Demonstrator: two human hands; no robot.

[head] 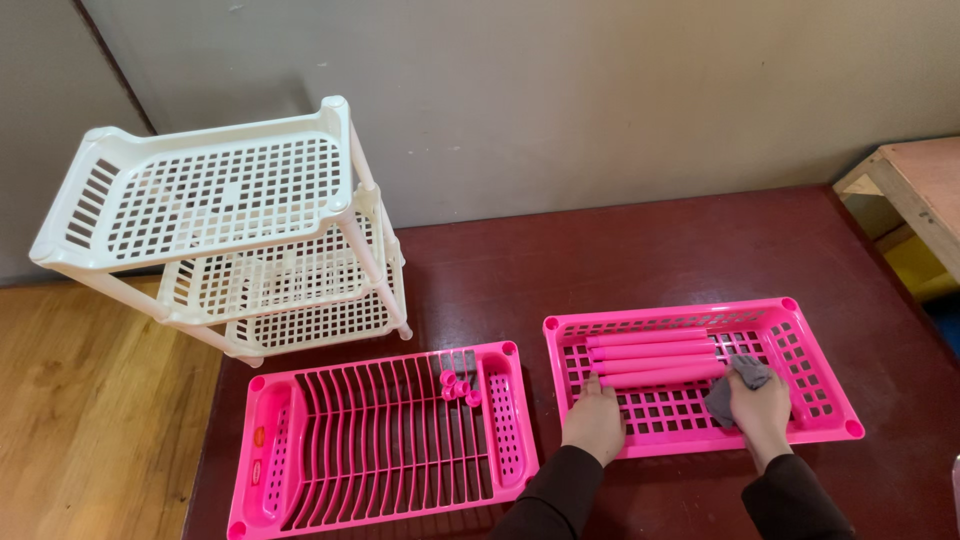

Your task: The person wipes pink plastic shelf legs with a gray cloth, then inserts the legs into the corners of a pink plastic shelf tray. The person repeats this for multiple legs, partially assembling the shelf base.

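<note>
hot-pink grid-bottomed tray lower right | matching pink tubes inside it | grey cloth | hot-pink slatted dish rack lower centre | cream lattice shelf unit upper left | dark red-brown table | black sleeves

You are looking down on a dark red-brown table set against a pale wall. On it, at your left, a pink slatted dish rack tray lies flat. Just to its right lies a pink grid tray, close to the near edge. At the back left corner a cream three-tier rack stands, overhanging the table's left edge.
</note>
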